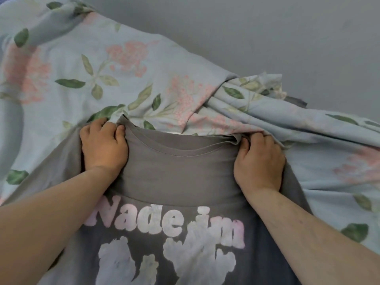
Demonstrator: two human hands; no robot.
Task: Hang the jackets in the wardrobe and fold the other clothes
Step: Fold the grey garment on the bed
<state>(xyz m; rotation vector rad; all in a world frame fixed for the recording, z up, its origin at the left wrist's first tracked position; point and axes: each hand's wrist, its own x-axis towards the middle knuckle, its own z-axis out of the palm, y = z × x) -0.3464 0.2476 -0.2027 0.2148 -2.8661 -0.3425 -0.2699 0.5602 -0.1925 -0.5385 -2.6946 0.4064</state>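
Note:
A grey T-shirt (176,167) with pale puffy lettering lies spread on the bed, its collar end pointing away from me. The top part is folded down over the print, so the neckline seam shows across the middle. My left hand (102,145) grips the shirt at its left shoulder, fingers curled into the cloth. My right hand (259,161) grips the right shoulder the same way, bunching the fabric there. Both forearms stretch over the shirt's sides.
A pale blue floral bedsheet (123,64) covers the bed under the shirt. A crumpled fold of the same cloth (246,99) lies just beyond my right hand. A plain grey wall (267,27) stands behind the bed.

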